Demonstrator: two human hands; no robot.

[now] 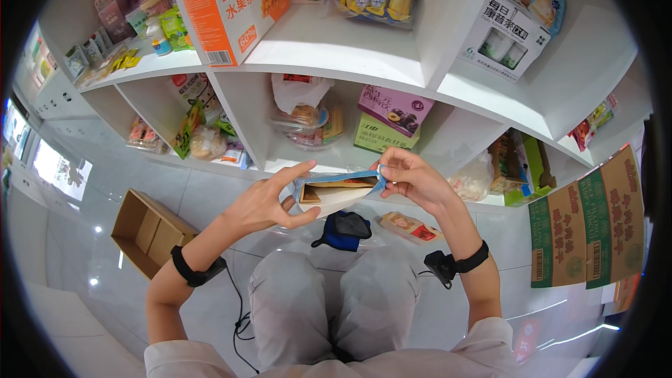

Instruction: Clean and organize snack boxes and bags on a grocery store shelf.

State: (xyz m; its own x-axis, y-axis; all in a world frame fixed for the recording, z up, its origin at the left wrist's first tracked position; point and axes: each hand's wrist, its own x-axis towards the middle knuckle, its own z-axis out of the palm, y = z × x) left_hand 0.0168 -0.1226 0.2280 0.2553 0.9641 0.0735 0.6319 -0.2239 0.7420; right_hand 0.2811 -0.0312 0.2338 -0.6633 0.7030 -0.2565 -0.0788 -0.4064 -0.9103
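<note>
A small blue-edged carton or pouch [338, 200] is held up in front of the shelves with its mouth open toward me. Inside it, a tan packet [336, 189] and the pale inner wall show. My right hand [412, 178] pinches the package's right corner between thumb and fingers. Around its left end is my left hand [268, 202], index finger and thumb spread wide and a bent finger close to the edge. Whether that hand bears any of the weight is unclear. Below on the floor lie a dark blue and black fabric item [345, 230] and a flat snack packet [409, 227].
White shelving [336, 58] spans the front, with an orange box [231, 10], purple and green boxes [388, 121] and bagged snacks. An open cardboard box [149, 231] stands on the floor at left. Printed cartons [588, 226] are at right. A black cable [239, 320] trails beside my leg.
</note>
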